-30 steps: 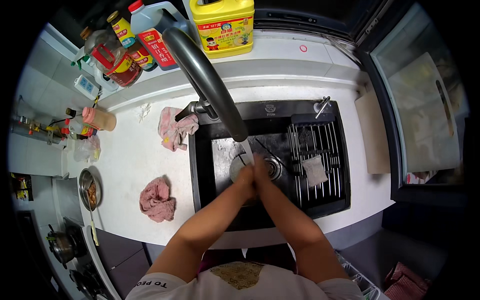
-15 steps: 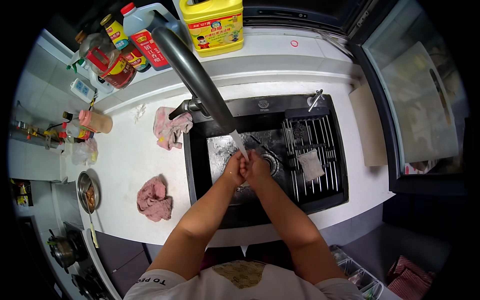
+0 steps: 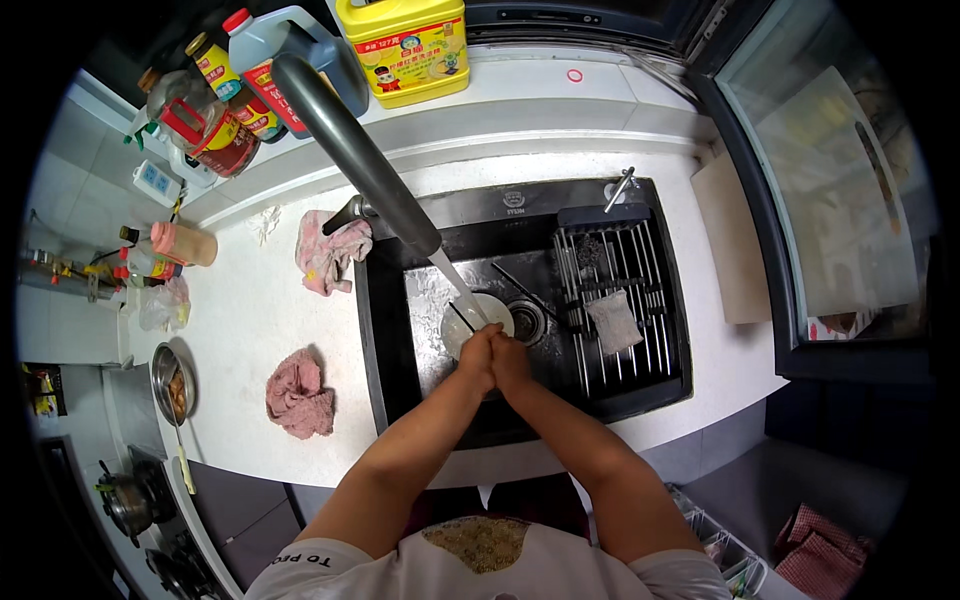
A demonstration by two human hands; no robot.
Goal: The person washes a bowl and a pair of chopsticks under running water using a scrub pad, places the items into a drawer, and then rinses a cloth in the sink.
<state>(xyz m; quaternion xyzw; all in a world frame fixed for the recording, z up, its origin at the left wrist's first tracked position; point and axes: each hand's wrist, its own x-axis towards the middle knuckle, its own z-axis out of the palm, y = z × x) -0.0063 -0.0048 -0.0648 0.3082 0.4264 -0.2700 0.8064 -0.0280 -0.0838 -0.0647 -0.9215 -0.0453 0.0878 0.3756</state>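
My left hand (image 3: 477,357) and my right hand (image 3: 511,359) are pressed together over the black sink (image 3: 375,345), fingers closed. Whatever lies between them, if anything, is hidden. Just beyond them, water runs from the dark grey faucet (image 3: 365,165) toward a pale round dish (image 3: 452,328) on the sink bottom. A thin dark stick (image 3: 462,318) shows over the dish. Another dark stick (image 3: 522,283) lies slantwise near the drain (image 3: 527,322).
A drying rack (image 3: 655,330) with a whitish cloth pad (image 3: 614,322) spans the sink's right side. Left on the counter are a pink rag (image 3: 302,395), a pink-and-white cloth (image 3: 330,250) and a metal ladle (image 3: 172,385) with food. Behind stands a yellow jug (image 3: 415,60).
Both hands have drawn nearer to me, still together, uncovering more of the pale dish and the stick above it. The whole view has shifted slightly.
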